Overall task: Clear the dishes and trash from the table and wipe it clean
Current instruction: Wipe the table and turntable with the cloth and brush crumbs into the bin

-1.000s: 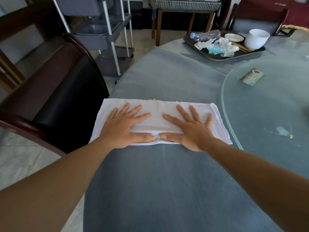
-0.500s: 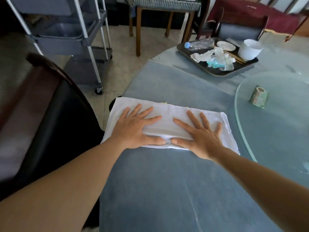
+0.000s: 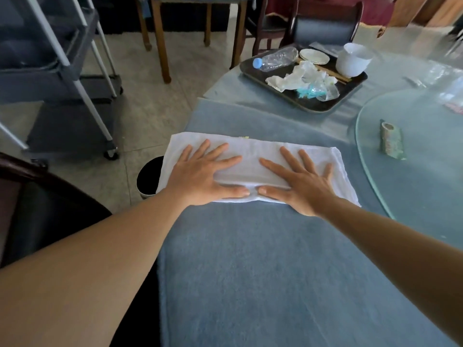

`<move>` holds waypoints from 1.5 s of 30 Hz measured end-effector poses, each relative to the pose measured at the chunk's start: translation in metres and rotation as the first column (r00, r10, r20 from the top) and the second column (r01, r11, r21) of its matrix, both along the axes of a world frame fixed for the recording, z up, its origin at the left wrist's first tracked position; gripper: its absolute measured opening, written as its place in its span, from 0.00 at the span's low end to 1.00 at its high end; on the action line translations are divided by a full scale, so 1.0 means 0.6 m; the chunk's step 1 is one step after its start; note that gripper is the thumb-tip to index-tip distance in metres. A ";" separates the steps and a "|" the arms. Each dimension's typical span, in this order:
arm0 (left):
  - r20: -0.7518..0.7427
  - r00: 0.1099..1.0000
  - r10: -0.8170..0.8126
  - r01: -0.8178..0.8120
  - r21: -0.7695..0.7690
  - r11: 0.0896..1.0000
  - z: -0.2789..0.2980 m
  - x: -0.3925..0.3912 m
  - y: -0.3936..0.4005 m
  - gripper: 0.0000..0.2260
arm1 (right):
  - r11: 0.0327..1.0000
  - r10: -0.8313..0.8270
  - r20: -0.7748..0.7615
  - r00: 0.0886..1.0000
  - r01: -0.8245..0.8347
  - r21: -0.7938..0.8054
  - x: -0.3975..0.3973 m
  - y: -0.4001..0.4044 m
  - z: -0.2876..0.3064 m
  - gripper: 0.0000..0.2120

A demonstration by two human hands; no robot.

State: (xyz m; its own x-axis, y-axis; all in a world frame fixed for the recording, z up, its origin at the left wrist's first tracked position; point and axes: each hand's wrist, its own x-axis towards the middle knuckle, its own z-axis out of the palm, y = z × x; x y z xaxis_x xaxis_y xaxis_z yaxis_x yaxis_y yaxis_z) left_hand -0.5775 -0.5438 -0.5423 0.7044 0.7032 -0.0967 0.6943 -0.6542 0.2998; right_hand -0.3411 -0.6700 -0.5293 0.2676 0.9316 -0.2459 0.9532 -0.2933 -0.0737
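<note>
Cloth (image 3: 253, 156) lies at the surface's (image 3: 250, 271) left edge; I see both hands, left (image 3: 200, 179) and right (image 3: 300, 186), pressing it flat, grip open.

Both arms stretched out forward, bare forearms coming in from the bottom corners. Left hand (image 3: 200, 176) and right hand (image 3: 299, 185) lie palm down side by side, fingers straight and spread, the 2 thumbs pointing at each other, tips nearly touching.
</note>
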 end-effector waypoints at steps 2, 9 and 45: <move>-0.008 0.999 -0.034 0.034 0.003 0.999 0.000 0.007 0.035 0.42 | 1.000 -0.006 0.008 1.000 0.006 0.014 0.005 0.027 -0.005 0.40; -0.025 0.986 -0.164 0.165 0.023 0.986 -0.002 0.055 0.176 0.41 | 0.996 -0.079 0.025 0.997 0.078 0.050 0.028 0.118 -0.015 0.44; 0.164 0.930 -0.330 0.340 -0.041 0.939 -0.005 0.084 0.242 0.38 | 0.940 -0.314 0.093 0.945 0.324 -0.112 -0.030 0.163 0.042 0.37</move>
State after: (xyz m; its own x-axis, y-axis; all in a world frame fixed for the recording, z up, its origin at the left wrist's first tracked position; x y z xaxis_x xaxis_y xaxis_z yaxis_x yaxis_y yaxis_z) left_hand -0.5268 -0.3983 -0.5455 0.9077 0.4195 -0.0083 0.3808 -0.8154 0.4360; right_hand -0.3593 -0.5720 -0.5044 0.5672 0.7578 -0.3225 0.8095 -0.5851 0.0488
